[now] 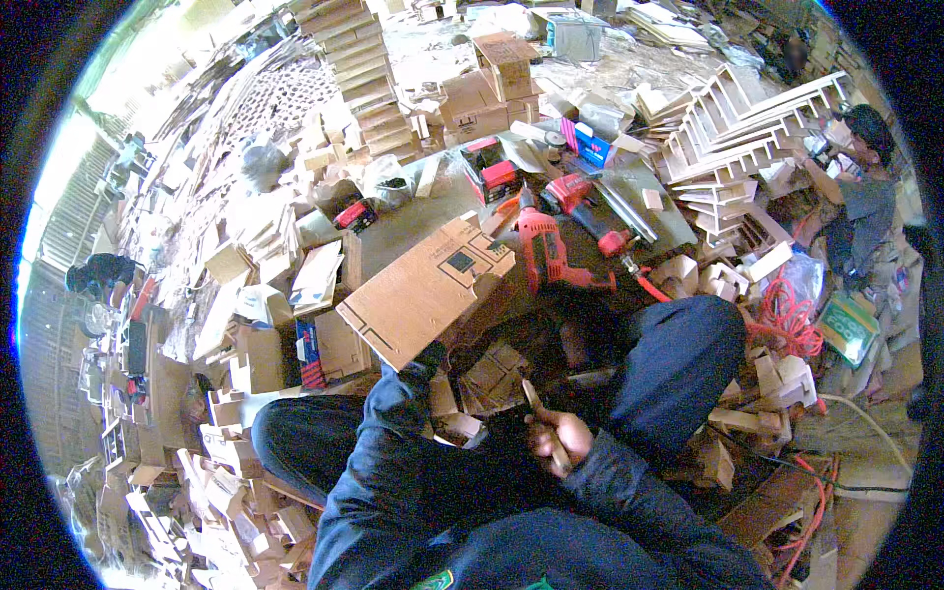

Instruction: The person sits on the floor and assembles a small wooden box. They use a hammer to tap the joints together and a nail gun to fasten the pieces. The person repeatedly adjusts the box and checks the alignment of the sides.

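A flat tan wooden panel with a dark square mark and dark lines slants above my lap. My left sleeve runs up to the panel's lower edge. My left hand holds the panel from beneath, and its fingers are hidden behind it. My right hand is closed around a thin wooden strip, which sticks out at both ends of the fist. Beyond the panel's right end lies a red power drill, next to a red-and-black cordless tool.
Red battery packs and a blue box lie on the worktop. A stepped wooden frame stands at far right near another person. Wood offcuts heap at left. A red cord coils at right.
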A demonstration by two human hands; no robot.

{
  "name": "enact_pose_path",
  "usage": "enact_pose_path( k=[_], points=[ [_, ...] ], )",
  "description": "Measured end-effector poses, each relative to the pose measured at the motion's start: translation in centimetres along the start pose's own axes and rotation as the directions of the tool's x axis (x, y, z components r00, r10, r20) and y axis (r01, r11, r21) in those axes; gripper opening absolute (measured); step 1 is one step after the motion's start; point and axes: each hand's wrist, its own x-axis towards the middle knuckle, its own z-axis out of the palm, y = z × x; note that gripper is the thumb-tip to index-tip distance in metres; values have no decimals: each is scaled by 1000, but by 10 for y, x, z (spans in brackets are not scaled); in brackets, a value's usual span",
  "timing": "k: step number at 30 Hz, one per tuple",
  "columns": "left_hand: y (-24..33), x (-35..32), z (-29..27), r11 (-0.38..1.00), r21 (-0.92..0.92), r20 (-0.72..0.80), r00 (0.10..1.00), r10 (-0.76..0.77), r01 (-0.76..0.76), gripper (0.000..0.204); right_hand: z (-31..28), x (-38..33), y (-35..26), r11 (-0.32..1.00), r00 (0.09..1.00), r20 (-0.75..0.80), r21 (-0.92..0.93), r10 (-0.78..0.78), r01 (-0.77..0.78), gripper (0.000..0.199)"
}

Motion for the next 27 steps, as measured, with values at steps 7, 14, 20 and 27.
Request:
enact_pose_path(
  k=[7, 14, 20, 27],
  points=[
    [-6, 48, 29, 990, -86, 364, 928, -73, 111, 39, 91, -73, -26, 560, 591, 563, -252, -578, 789, 43],
    [17, 26, 10, 993, -2, 186, 976, -113, 116, 27, 34, -39, -16, 765, 824, 29, -353, -566, 538, 27],
    [42, 26, -33, 986, -58, 278, 951, -134, 156, 48, 6, -25, -9, 618, 790, 88, -572, -607, 539, 13],
    [13, 33, 26, 931, -364, -176, 982, -71, 2, 77, 59, -14, -73, -101, 569, 352, -900, -743, 424, 56]
  ],
)
